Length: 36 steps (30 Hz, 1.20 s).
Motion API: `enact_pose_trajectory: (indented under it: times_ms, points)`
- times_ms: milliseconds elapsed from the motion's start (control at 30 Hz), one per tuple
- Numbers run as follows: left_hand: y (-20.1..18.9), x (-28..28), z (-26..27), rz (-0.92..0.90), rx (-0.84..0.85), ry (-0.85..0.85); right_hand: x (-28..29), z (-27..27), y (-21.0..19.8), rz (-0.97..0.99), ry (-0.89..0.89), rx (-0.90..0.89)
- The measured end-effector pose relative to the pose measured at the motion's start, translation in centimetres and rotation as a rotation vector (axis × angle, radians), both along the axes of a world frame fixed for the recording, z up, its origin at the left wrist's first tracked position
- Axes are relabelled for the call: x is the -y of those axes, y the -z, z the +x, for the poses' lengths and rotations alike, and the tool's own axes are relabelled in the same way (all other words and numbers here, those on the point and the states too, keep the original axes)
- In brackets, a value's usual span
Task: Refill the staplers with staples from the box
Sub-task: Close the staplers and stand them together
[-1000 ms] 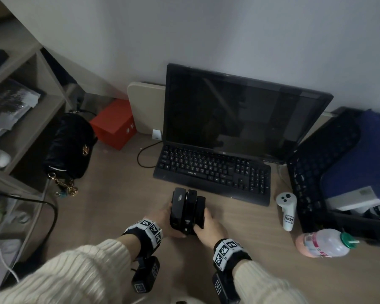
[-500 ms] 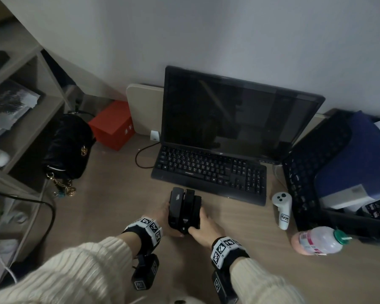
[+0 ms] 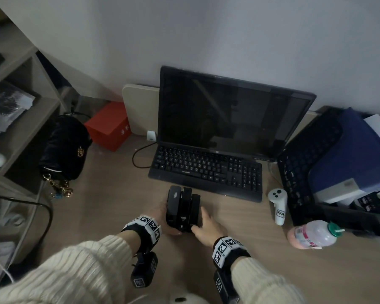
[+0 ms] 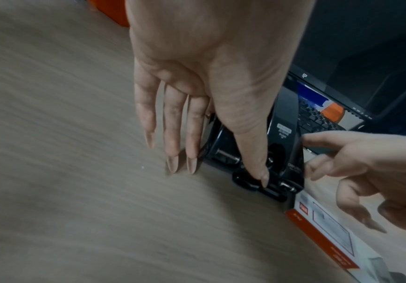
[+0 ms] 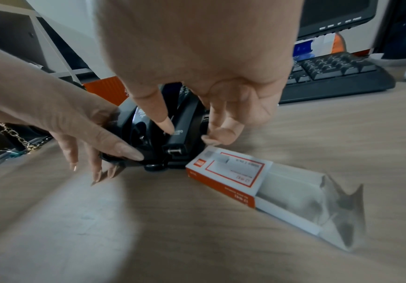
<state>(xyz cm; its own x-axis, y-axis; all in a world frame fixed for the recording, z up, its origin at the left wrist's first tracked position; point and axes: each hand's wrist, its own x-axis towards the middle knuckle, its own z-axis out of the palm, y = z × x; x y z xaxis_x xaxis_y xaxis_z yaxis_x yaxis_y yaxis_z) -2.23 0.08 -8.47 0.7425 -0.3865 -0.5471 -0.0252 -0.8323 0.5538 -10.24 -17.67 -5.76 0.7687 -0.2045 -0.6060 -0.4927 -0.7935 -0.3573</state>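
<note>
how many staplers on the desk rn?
3. Side by side on the desk, in front of the keyboard: left stapler, middle stapler, right stapler. Others may be hidden out of view.
</note>
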Motion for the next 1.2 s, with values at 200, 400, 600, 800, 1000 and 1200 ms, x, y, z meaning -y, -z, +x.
enact_pose_trajectory:
  times_ms: [200, 400, 600, 800, 1000, 1200]
  points:
    - [-0.9, 0.0, -0.6, -0.012, -0.029, -0.004, 1.7, -1.5, -0.5, -0.071, 0.068, 0.021]
    - [-1.2, -0.5, -1.5, 0.052, 0.004, -0.011, 2.8, -3.6, -0.6, -0.104, 0.073, -0.055]
    - [-0.8, -1.6, -2.3, 0.138, -0.016, -0.004, 2.4, -5.1, 0.6, -0.177, -0.003, -0.065]
    - [-1.2, -2.8, -2.7, 0.203, -0.008, 0.028, 1.6, -5.1, 1.6, -0.183, 0.047, -0.030]
    - [-1.8, -3.3, -2.1, 0.260, -0.002, 0.024, 1.4, -4.5, 1.6, -0.243, -0.007, -0.040]
    - [-3.4, -3.2, -2.2, 0.271, -0.006, 0.021, 1.8, -4.6, 1.1, -0.283, -0.024, -0.053]
